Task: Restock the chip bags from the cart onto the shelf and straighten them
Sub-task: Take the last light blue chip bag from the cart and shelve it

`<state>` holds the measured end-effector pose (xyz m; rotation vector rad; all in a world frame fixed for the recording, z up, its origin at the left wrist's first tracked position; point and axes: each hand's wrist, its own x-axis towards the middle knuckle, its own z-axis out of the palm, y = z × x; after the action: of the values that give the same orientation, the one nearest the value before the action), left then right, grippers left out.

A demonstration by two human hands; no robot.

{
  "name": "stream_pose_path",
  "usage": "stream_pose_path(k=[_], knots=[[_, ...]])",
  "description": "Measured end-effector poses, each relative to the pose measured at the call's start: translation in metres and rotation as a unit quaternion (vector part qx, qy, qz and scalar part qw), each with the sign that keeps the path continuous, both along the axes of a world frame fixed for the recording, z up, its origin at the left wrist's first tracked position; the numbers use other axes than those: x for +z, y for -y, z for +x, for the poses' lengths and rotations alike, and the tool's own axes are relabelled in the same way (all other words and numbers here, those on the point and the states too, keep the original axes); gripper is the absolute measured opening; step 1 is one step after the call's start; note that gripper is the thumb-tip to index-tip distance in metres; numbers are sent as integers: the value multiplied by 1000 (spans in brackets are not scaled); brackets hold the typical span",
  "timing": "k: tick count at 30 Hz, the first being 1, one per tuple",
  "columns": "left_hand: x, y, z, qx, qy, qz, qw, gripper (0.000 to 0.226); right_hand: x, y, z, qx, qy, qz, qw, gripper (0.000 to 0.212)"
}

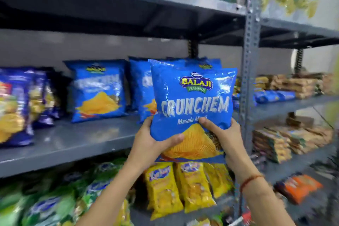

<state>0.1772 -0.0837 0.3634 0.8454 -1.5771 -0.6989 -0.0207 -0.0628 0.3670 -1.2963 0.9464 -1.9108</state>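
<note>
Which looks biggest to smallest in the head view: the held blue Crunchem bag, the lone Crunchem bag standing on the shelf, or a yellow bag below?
1. held Crunchem bag, though nearest the camera
2. standing Crunchem bag
3. yellow bag

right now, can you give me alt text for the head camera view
Both hands, left hand and right hand, hold a blue Crunchem chip bag upright at the front of a grey metal shelf. Matching blue bags stand behind on it; yellow snack bags fill the shelf below.
</note>
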Motion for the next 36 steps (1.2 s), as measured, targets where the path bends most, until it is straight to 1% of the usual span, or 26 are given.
stream_pose_path(k=[4,5,7,8,9,12,15,16,17,19,20,23,27,33,36], knots=[[30,0,50,62,-19,-24,998,73,37,24,48,46,-30,-30,998,59],[36,1,64,74,-28,-23,997,75,44,31,62,54,-40,-35,997,68],[45,4,87,84,-40,-13,996,76,55,46,86,61,-54,-33,996,101],[50,6,100,91,-48,-10,995,74,61,52,100,69,-57,-27,996,111],[54,8,114,100,-53,-8,994,73,66,59,115,85,-59,-24,994,112],[63,17,147,125,-59,8,990,70,73,80,153,126,-59,-21,990,83],[66,31,173,131,-68,21,989,58,73,101,181,139,-68,-23,988,45],[66,36,180,133,-68,26,988,57,72,108,188,138,-71,-23,988,42],[65,41,186,137,-67,33,988,62,70,114,194,135,-71,-17,988,42],[61,51,195,153,-61,49,985,80,66,123,204,128,-74,-17,989,41],[58,56,198,157,-58,55,984,86,63,128,208,128,-77,-20,989,39],[50,68,205,147,-70,70,984,84,57,140,216,133,-83,-21,987,36],[47,82,208,141,-77,89,983,89,55,154,220,126,-91,-5,988,40],[44,90,208,148,-49,111,982,87,50,164,223,92,-111,27,989,49],[46,88,207,181,-25,129,975,89,52,165,226,69,-121,44,989,55]])
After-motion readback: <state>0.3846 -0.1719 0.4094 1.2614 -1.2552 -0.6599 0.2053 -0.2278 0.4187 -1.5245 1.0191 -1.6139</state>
